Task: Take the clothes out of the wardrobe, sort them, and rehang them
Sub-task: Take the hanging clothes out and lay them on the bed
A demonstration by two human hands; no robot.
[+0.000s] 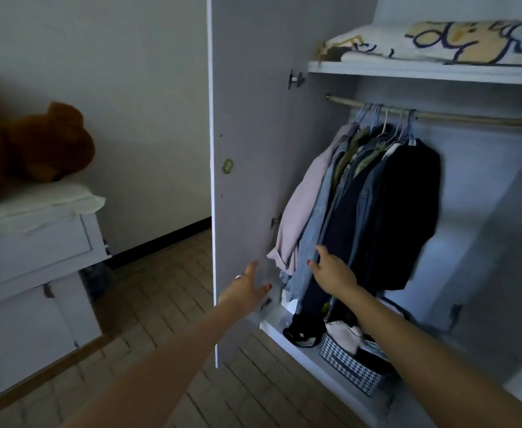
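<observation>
Clothes are hanging bunched at the left end of the rail, long axis running vertical. Your right hand, fingers relaxed and gripping nothing, is touching their lower part; it's the nearer one. Your left hand is spreading open beside the door, just left of the garments.

Dim, bluish room light, soft motion blur throughout, and wide-angle bending of straight edges near the borders.
</observation>
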